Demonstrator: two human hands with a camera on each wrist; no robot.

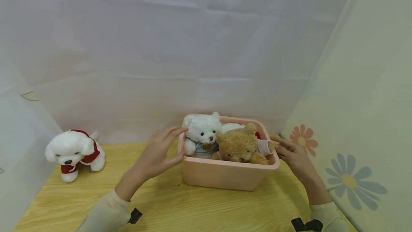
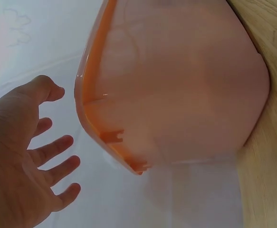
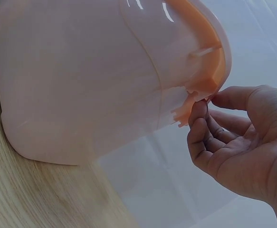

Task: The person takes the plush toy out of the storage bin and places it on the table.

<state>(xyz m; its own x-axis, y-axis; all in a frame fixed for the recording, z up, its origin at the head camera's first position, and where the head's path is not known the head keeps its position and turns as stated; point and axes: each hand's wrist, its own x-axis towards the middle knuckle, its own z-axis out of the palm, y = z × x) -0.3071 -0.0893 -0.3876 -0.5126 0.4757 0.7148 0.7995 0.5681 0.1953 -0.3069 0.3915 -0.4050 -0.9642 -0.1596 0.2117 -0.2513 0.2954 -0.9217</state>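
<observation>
Pink bin (image 1: 225,176) — left hand (image 1: 157,153), right hand (image 1: 294,156) flanking, fingers loose.

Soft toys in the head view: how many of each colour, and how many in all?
White: 2, the bear in the bin and the dog on the table
Brown: 1, the brown bear in the bin
Total: 3 plainly seen; a white patch behind the bears cannot be told.
</observation>
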